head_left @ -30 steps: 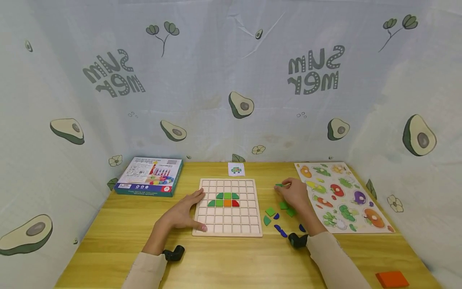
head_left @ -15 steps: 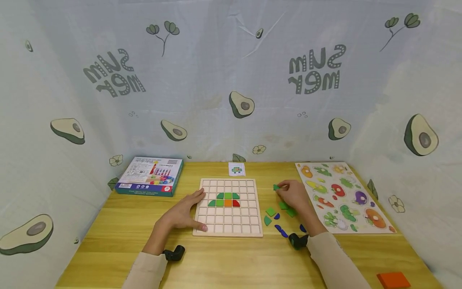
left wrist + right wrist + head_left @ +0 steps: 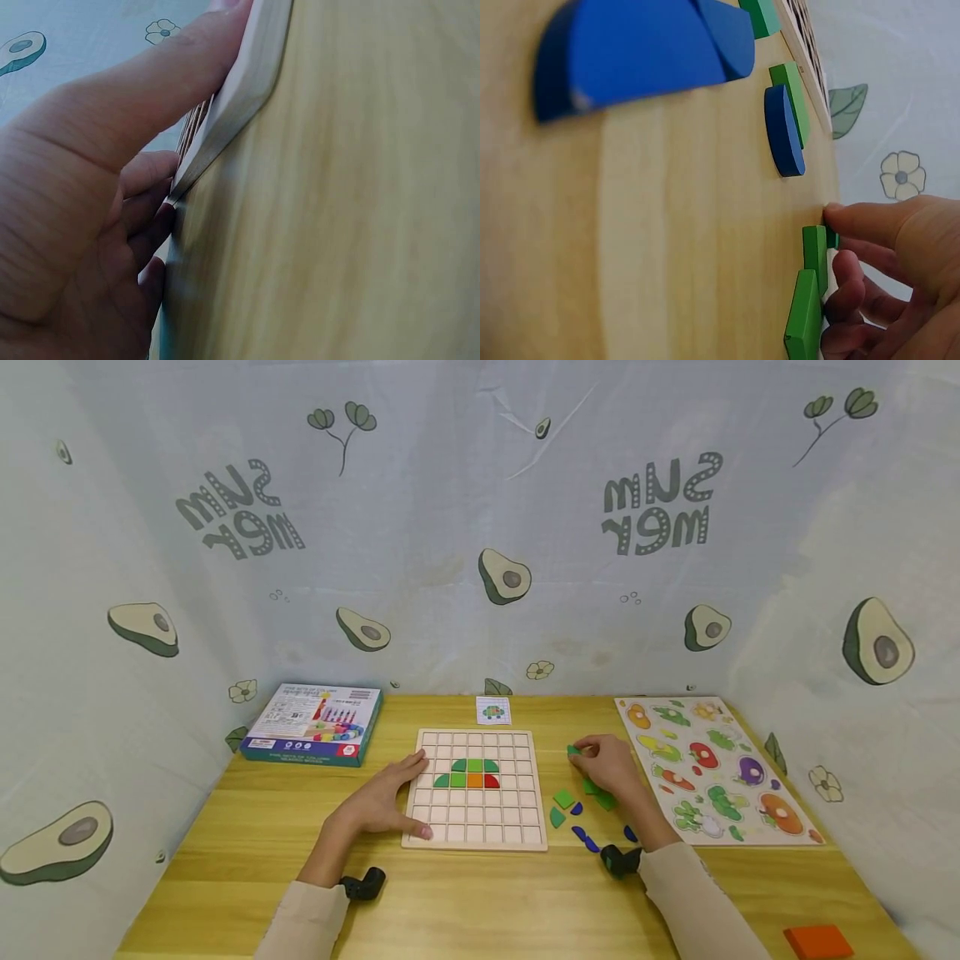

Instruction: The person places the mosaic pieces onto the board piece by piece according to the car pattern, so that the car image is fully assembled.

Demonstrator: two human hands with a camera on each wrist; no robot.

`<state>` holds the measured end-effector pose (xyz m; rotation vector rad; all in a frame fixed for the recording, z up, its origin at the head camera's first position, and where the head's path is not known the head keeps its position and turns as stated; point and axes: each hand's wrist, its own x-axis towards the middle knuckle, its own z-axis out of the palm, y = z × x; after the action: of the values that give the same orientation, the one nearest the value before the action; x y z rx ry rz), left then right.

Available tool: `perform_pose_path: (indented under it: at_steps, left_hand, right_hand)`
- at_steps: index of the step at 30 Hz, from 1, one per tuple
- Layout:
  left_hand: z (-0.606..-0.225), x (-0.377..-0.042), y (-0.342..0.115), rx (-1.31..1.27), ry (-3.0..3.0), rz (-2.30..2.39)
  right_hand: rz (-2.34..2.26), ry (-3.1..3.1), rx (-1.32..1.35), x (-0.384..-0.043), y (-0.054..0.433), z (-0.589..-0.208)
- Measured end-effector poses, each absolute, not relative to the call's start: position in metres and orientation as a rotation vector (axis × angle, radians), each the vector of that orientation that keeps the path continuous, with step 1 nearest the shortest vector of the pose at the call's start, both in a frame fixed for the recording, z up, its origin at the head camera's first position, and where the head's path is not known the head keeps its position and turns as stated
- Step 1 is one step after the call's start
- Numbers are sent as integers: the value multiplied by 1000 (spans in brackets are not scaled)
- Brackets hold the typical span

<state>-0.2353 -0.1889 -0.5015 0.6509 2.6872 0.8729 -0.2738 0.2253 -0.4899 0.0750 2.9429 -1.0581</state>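
Note:
A wooden grid board [image 3: 472, 842] lies on the table with green, orange and red pieces [image 3: 475, 781] set in its middle cells. My left hand [image 3: 378, 799] rests at the board's left edge, thumb on the near corner and fingers spread along the side. To the right of the board, my right hand [image 3: 611, 766] pinches a small dark green piece [image 3: 573, 750] between thumb and fingers, at the table surface. Its full shape is partly covered. Close below that hand lie green square blocks [image 3: 804, 315], a green quarter-circle [image 3: 557, 817] and several blue segment-shaped pieces [image 3: 579, 833].
A small picture card [image 3: 492, 711] lies behind the board. At the back left is a printed box [image 3: 311, 724]. A vegetable puzzle board [image 3: 720, 777] covers the right side, and an orange block [image 3: 817, 941] sits at the near right. Printed cloth encloses the table.
The dark green piece has shifted slightly left and turned in my right hand's fingers. My left hand has stayed at the board's edge.

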Motion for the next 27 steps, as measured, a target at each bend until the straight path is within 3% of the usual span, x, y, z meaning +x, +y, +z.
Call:
perform_pose_path:
  at_steps: [27]
  left_hand:
    - [-502,-238,-191,685,2688,852]
  right_hand:
    - [-1228,2875,-164,-240,186,-474]
